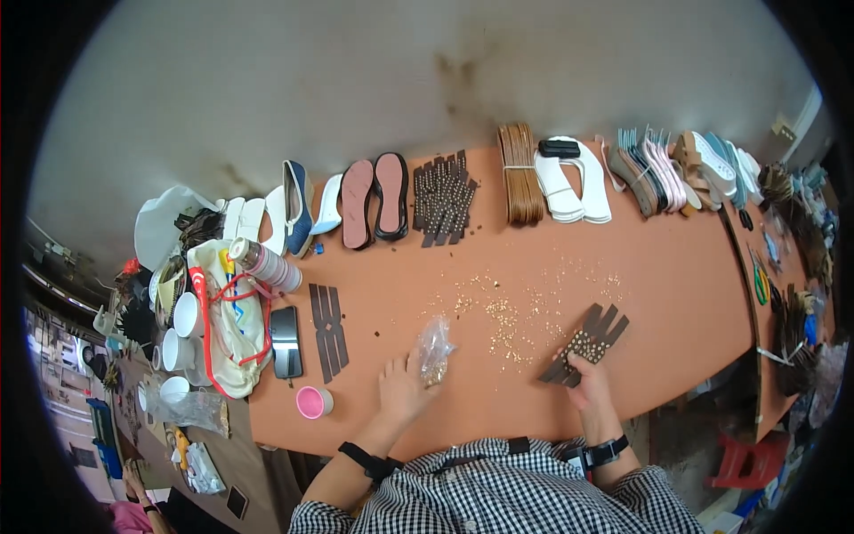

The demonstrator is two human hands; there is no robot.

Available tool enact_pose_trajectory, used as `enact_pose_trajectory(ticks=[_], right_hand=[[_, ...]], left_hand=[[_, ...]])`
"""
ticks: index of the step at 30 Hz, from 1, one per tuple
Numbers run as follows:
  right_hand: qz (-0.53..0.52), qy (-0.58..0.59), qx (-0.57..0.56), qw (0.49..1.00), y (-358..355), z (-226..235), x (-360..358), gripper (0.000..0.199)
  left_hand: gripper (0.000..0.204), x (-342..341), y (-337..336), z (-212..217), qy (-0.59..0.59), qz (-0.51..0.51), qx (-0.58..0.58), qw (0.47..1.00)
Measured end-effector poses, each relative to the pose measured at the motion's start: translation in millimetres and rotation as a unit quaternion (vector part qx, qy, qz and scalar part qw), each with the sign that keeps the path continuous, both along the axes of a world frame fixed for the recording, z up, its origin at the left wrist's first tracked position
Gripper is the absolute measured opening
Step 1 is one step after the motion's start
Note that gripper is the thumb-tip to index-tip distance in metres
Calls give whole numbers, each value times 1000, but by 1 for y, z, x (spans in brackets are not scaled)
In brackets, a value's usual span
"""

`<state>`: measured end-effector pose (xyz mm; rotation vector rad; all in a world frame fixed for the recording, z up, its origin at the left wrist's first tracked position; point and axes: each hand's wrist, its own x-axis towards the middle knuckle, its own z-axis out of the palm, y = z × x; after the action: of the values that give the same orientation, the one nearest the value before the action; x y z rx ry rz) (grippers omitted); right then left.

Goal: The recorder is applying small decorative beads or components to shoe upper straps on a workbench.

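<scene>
My left hand (405, 393) is closed on a small clear plastic bag (435, 343), with some gold bits visible low inside it. In my right hand (590, 384) is a dark brown shoe upper piece (605, 329) cut into strips, its lower part dotted with gold studs; the thumb presses on its face. Loose gold studs (503, 322) lie scattered over the brown tabletop (676, 294) between and beyond my hands. A plain dark brown cut piece (329, 334) lies flat to the left. Farther back rests a pile of studded brown pieces (445, 198).
At left are a pink cup (314, 402), a phone (286, 343), a cloth bag (222, 307) and stacked cups (267, 264). Along the wall stand shoe soles (358, 205), a blue shoe (297, 205), tied brown strips (520, 178), white insoles (560, 191) and several shoes (658, 173).
</scene>
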<state>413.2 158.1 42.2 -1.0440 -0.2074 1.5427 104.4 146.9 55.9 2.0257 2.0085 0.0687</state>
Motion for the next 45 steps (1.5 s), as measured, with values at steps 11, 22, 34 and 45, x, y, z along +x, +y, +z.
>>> enact_pose_trajectory(ticks=[11, 22, 34, 45], right_hand=[[20, -42, 7, 999, 12, 17, -24, 36], [53, -67, -24, 996, 17, 11, -23, 40], [69, -76, 20, 994, 8, 18, -17, 32], [121, -101, -19, 987, 15, 23, -23, 25]], left_hand=[[72, 8, 10, -10, 4, 15, 14, 1000], [42, -50, 22, -14, -38, -31, 76, 996], [41, -42, 31, 7, -45, -56, 185, 980], [69, -50, 33, -4, 26, 55, 176, 983]])
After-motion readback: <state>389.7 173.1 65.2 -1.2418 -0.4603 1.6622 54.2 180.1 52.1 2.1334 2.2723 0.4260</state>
